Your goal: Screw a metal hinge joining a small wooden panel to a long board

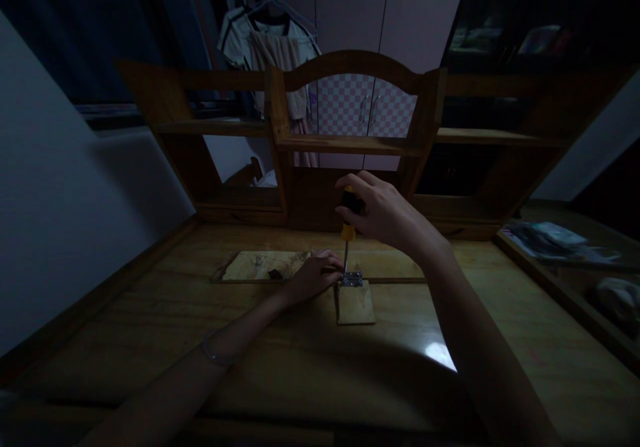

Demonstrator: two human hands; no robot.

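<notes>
Gripping the screwdriver [349, 232]: our right hand [383, 212], above the hinge [353, 278], shaft near-upright, tip at its left end
Hinge: where small board [356, 306] meets long board [390, 265]
Our left hand [314, 276]: nearer, just left; we cannot tell its grip

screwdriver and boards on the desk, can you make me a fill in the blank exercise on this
The right hand holds the screwdriver with its tip pointing ____.
Its handle is black and ____.
The bracelet is on the ____ arm.
The short board lies nearer the camera than the ____ board.

Missing words: down; yellow; left; long
</notes>
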